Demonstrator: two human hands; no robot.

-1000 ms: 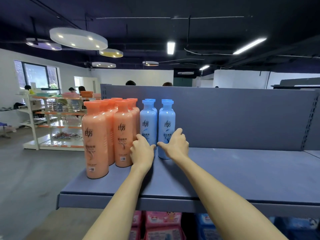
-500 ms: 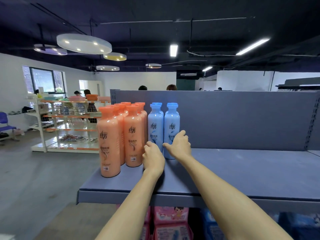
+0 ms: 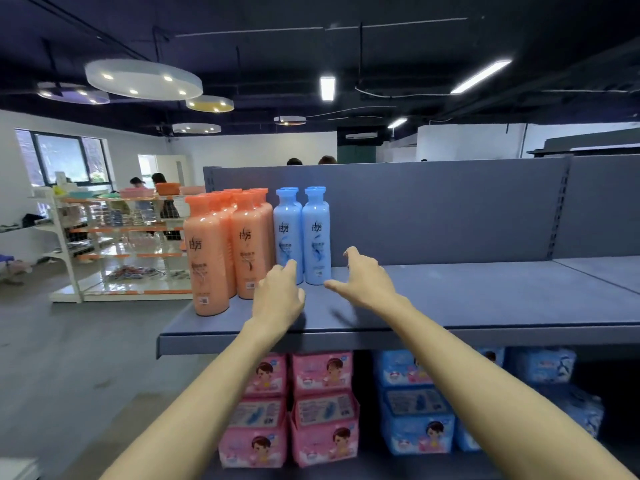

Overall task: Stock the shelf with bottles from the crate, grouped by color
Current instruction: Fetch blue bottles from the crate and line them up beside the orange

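Both grips are empty: left hand (image 3: 278, 297) and right hand (image 3: 363, 280) hover loosely spread before the blue bottles (image 3: 303, 237) on the shelf (image 3: 485, 299). A stray knuckle could topple them into the orange bottles (image 3: 228, 251) alongside.

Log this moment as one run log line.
stage: blue bottles placed beside orange bottles | left hand: open, at front-left blue bottle | right hand: open, clear of bottles | shelf
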